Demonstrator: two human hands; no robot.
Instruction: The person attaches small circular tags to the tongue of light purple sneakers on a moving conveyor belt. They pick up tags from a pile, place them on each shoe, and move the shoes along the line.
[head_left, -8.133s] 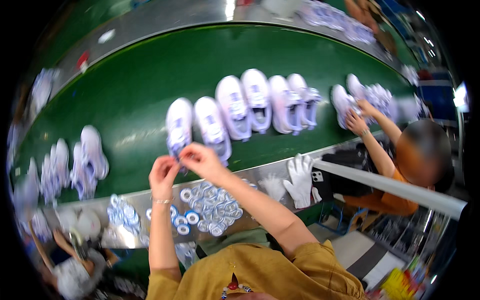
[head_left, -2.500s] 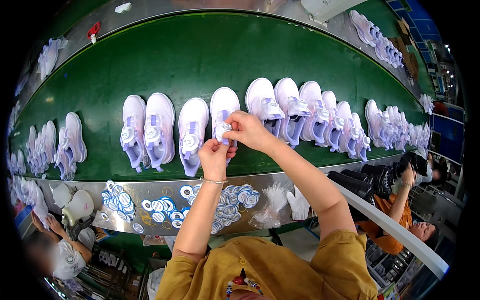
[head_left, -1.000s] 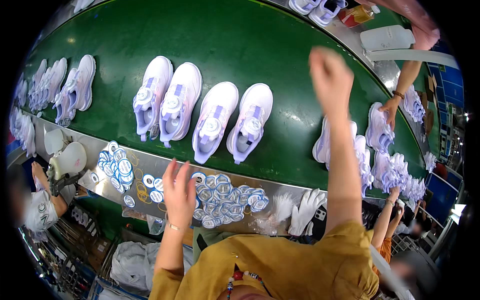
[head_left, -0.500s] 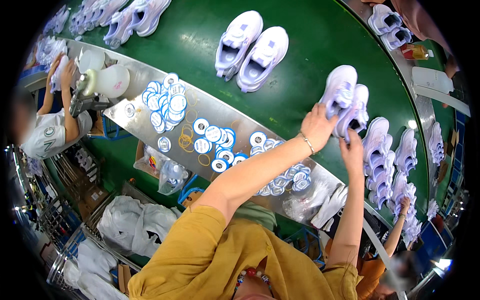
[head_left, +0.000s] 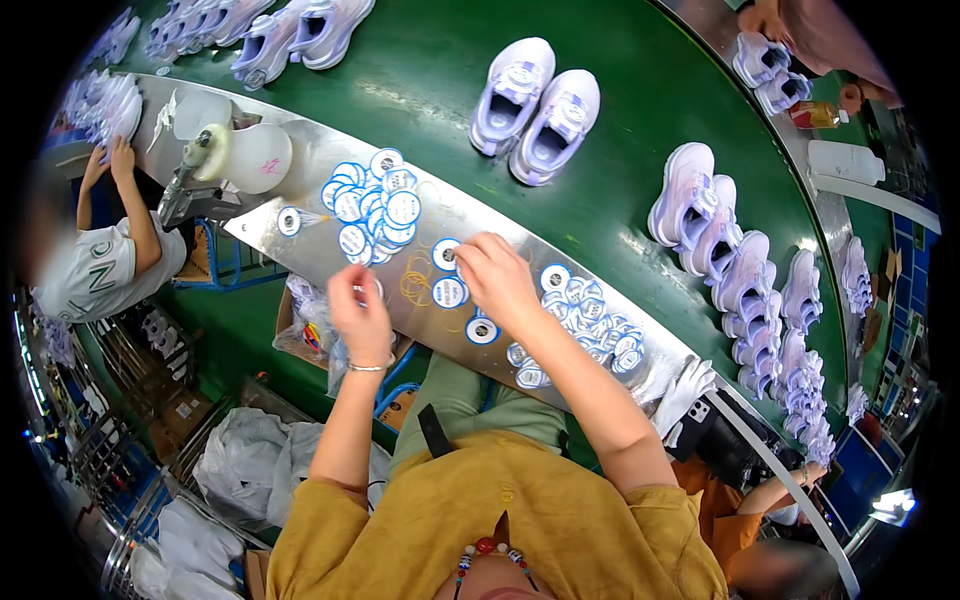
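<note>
round tags (head_left: 450, 292) lie between the edges of the metal ledge (head_left: 318, 148), where our work has shifted from the shoes (head_left: 683, 190), right hand (head_left: 492, 278) pinched at one, left hand (head_left: 362, 318) curled, neither grasp clear.

This is a shoe factory's assembly line — rows of white-and-lilac sneakers (head_left: 745, 265) stand along a long green conveyor belt (head_left: 420, 110), its metal ledge (head_left: 320, 145) bears heaps of round blue-rimmed tags (head_left: 403, 208), and co-workers (head_left: 120, 265) sit nearby.
</note>
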